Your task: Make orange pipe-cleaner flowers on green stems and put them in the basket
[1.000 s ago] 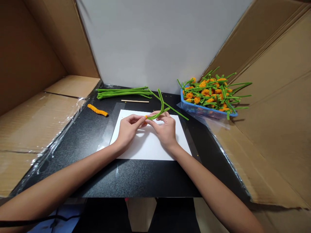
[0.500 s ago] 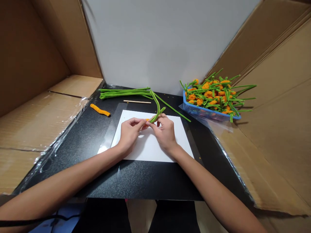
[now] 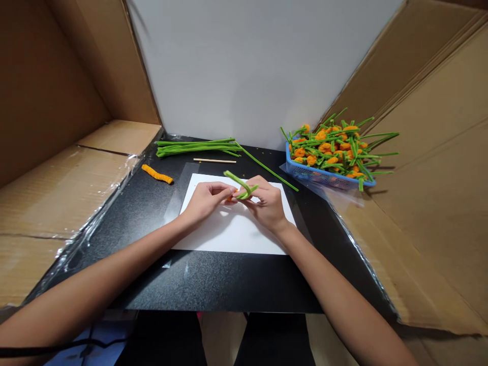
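Note:
Above the white sheet [image 3: 236, 236], my two hands meet at the fingertips. My left hand [image 3: 203, 202] is closed in a pinch on a small orange fuzzy pipe cleaner piece [image 3: 231, 198], mostly covered by the fingers. A bent green pipe cleaner [image 3: 240, 182] is gripped by my right hand [image 3: 270, 206], its free end sticking up toward the left and a short bend lying by the forefinger. Whether the green and orange pieces are joined cannot be made out.
Several green pipe cleaners [image 3: 194, 148] lie along the back, one slanting right. Before them is a thin wooden stick [image 3: 214, 160]. An orange fuzzy strip [image 3: 157, 174] rests at left. A blue basket [image 3: 324, 174] of orange-and-green pipe cleaner flowers stands right. Cardboard walls flank the black table [image 3: 213, 284].
The green pipe cleaner, upright and curving toward the back before, now tips toward me and looks shorter. My right hand has turned and shifted slightly right. More orange shows at the fingertips.

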A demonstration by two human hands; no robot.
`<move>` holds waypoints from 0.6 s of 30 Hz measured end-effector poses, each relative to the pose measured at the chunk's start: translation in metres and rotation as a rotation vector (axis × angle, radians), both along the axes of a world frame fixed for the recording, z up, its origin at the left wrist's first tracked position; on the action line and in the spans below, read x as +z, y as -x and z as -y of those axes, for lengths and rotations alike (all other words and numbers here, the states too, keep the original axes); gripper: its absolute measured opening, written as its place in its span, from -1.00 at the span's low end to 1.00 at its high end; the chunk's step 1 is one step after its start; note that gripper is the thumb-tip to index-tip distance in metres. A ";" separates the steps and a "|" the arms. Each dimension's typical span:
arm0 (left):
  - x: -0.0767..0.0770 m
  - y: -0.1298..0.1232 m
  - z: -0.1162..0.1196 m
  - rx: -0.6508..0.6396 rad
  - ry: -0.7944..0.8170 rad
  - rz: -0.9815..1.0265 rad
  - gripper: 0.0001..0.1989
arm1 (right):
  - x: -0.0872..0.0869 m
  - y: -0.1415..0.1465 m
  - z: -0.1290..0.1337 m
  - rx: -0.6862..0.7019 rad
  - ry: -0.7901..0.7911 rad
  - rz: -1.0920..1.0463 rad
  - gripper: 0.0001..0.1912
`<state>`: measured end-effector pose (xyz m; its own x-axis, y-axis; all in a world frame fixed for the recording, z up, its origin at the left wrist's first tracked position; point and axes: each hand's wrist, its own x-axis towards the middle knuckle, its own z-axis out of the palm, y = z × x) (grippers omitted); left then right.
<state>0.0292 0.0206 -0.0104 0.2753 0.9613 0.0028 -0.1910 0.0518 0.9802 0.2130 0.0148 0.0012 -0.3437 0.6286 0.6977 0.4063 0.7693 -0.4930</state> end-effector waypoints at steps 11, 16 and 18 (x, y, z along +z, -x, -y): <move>-0.004 -0.012 0.008 0.180 0.056 0.064 -0.68 | 0.001 0.009 0.001 -0.017 -0.257 0.317 -0.69; 0.001 -0.008 0.008 0.073 0.025 0.024 -0.64 | -0.001 0.009 0.002 -0.106 -0.187 0.211 -0.81; 0.004 -0.006 0.008 0.031 -0.062 -0.016 -0.64 | 0.000 0.009 0.002 -0.178 -0.107 0.120 -0.85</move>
